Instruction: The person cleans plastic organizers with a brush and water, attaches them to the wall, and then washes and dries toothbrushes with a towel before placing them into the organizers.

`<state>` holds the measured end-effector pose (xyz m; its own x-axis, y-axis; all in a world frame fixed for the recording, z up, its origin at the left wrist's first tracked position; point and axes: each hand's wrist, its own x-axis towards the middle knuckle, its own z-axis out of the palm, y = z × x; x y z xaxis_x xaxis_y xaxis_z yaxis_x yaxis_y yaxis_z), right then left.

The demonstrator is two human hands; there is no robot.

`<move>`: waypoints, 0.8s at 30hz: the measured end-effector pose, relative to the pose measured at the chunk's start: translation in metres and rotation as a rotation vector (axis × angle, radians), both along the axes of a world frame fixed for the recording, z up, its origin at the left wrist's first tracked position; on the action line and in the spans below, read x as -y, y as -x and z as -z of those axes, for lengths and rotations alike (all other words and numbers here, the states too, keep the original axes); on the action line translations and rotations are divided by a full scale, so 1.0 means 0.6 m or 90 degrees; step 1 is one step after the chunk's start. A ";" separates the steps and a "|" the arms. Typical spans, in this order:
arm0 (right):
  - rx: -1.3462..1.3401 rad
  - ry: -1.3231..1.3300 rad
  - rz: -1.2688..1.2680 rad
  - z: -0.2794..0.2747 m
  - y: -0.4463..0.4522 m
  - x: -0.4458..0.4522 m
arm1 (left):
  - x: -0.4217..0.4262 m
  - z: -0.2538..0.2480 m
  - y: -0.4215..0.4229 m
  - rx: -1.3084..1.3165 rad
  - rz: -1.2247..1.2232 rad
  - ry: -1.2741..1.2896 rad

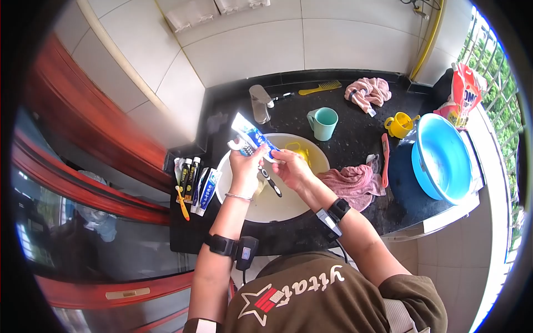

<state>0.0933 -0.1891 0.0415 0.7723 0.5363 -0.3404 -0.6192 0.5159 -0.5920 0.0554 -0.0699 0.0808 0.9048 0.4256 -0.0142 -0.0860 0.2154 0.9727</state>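
Over the white washbasin [239, 205], both of my hands are close together. My left hand [244, 166] is closed around a toothbrush [271, 182], whose black-and-white handle sticks out below the fingers toward the basin. A blue-and-white toothpaste tube [254, 135] slants up and left, and my right hand [293, 167] pinches its lower end. The left fingertips lie against or very near the tube; I cannot tell which. A white curved piece [235, 145] shows beside the left hand, its kind unclear. Something yellow [298, 151] lies in the basin behind the right hand.
On the black counter [288, 119] stand a green mug [323, 123], a metallic cup [259, 104], a yellow cup [398, 125] and a blue basin [438, 161]. Pink cloths [352, 186], a yellow comb [320, 87], several tubes [194, 180] and an orange toothbrush [182, 205] lie around.
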 end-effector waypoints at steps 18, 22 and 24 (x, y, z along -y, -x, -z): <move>0.058 -0.021 -0.115 -0.024 0.005 0.003 | 0.001 -0.011 -0.004 0.083 -0.033 -0.093; 0.121 -0.025 -0.112 0.014 -0.007 -0.002 | 0.001 -0.002 -0.003 0.075 -0.007 -0.086; 0.151 -0.038 -0.112 0.026 -0.005 -0.004 | 0.000 0.004 -0.002 0.068 -0.001 -0.083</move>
